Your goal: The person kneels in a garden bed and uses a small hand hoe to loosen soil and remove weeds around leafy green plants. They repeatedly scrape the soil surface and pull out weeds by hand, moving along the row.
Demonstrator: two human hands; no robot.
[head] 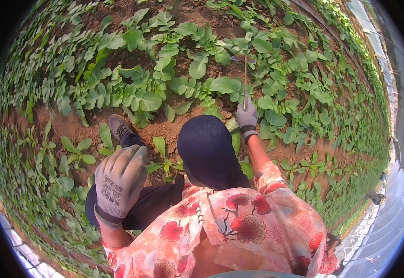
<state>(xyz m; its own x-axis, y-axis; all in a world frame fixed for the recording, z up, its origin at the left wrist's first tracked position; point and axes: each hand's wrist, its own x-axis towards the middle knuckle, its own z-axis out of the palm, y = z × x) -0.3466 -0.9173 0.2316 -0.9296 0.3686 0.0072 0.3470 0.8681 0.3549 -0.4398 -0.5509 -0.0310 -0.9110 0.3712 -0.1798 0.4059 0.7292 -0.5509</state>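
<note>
In a grey knit work glove, my right hand (247, 117) is closed around the handle of a small hand hoe (245, 78). The hoe reaches forward, and its metal blade (238, 58) sits among broad-leaved green plants (198, 67), partly covered by leaves. My left hand (120, 179), in a matching soiled glove that bears printed writing, is raised near my bent knee. Its fingers are curled together; the palm side is hidden, and nothing shows in it. A young leafy plant (167, 164) grows between my legs.
My shoe (120, 125) stands on bare brown soil (64, 121) between plant rows. Seedlings (78, 151) grow close to my left hand. Dense foliage (330, 100) spreads to the right, bordered by plastic sheeting (368, 239). Darker figures or objects at the far right are unclear.
</note>
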